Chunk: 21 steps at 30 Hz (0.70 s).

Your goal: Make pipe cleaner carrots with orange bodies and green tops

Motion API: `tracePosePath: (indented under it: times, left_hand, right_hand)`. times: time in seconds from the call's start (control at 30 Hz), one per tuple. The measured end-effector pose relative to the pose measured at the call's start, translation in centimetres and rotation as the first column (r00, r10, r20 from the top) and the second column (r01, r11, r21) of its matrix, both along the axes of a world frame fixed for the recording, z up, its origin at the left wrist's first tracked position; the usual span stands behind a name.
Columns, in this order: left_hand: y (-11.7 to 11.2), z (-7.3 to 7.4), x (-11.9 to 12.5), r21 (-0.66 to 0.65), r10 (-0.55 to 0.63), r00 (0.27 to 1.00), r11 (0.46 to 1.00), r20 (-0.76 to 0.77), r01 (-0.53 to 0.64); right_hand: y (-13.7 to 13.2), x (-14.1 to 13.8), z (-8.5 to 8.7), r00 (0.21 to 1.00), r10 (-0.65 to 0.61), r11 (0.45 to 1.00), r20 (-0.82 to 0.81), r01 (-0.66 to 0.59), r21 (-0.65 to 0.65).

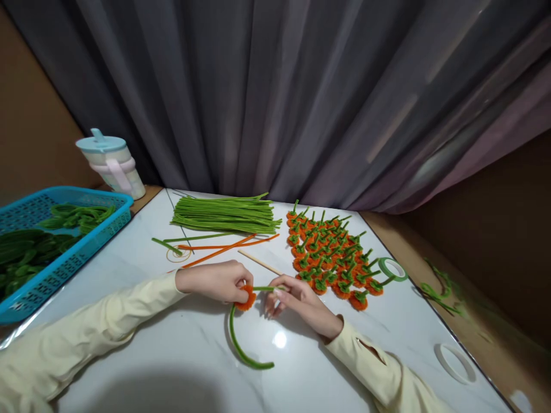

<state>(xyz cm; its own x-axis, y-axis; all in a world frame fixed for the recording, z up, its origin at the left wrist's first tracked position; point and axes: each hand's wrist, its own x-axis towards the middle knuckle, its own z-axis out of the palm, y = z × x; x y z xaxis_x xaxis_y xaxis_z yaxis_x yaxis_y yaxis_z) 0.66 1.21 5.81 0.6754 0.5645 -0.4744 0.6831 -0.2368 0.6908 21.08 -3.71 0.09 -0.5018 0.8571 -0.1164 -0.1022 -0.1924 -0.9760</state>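
Note:
My left hand [224, 281] is closed on a small orange fuzzy pipe-cleaner piece [247, 299]. From it a green pipe cleaner [239, 347] hangs down and curves to the right above the white tabletop. Another straight green length [262, 288] runs from the orange piece to my right hand [297, 298], whose thumb and forefinger pinch its end. Just beyond my right hand lies a thin wooden stick [260, 262]. Loose orange pipe cleaners [221, 250] and a few green ones [167, 246] lie past my left hand.
A bundle of green pipe cleaners [224, 214] lies at the back. Several finished orange pieces with green stems [327, 252] stand in rows at right, beside a green tape roll [392, 268] and a white ring [455, 363]. A blue basket [86, 252] and a lidded cup [112, 163] are left.

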Motion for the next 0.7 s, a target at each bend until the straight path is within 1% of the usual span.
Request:
tracePosePath:
  times: [0.17,0.3,0.43,0.57,0.63,0.7]
  left_hand:
    - [-0.6,-0.7,0.5,0.076,-0.039,0.999,0.996,0.029,0.036]
    - [-0.9,-1.4,0.8,0.101,-0.069,0.995,0.993,0.067,0.062]
    - [-1.4,-2.0,1.1,0.077,-0.109,0.991,0.992,0.071,0.104]
    - [-1.9,-2.6,1.5,0.049,-0.083,0.994,0.996,0.074,0.08]
    - [-1.9,-2.9,1.5,0.032,-0.078,0.993,0.997,0.094,0.075]
    - [-1.6,-3.1,1.5,-0.013,-0.062,0.989,0.998,0.132,0.064]
  right_hand:
    - [-0.2,-0.3,-0.7,0.994,0.021,0.998,0.103,-0.026,0.051]
    - [-0.3,-0.4,-1.0,0.994,0.035,0.997,0.105,-0.042,0.068]
    - [-0.3,-0.3,-1.1,0.988,0.079,0.991,0.13,-0.092,0.095]
    - [-0.4,-0.2,-0.9,0.972,0.133,0.981,0.193,-0.157,0.114]
    - [-0.4,-0.3,-0.7,0.968,0.134,0.981,0.21,-0.16,0.108]
    - [-0.5,-0.3,-0.6,0.977,0.099,0.99,0.19,-0.116,0.083]
